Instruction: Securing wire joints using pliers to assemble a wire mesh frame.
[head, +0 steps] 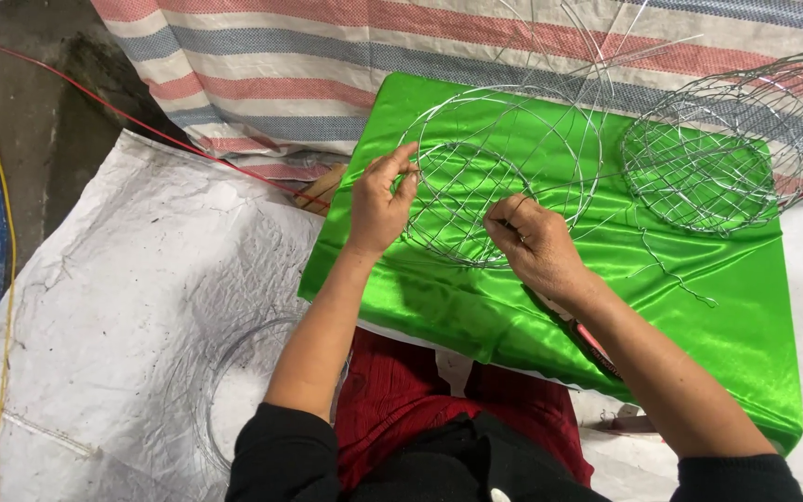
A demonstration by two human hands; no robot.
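At centre frame, on the green satin board (699,316), the left hand (378,209) pinches the rim of the unfinished wire basket (499,177) while the right hand (536,246) closes its fingers on a wire strand, a finished wire basket (708,163) at upper right.

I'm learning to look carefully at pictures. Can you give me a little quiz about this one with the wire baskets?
1. True or false: the cloth under the wire frame is green.
2. Which hand pinches the frame's rim: A left hand, B right hand, C neither?
3. Fill in: a finished wire basket lies to the ____ of the frame.

Key: 1 true. 2 A. 3 right.
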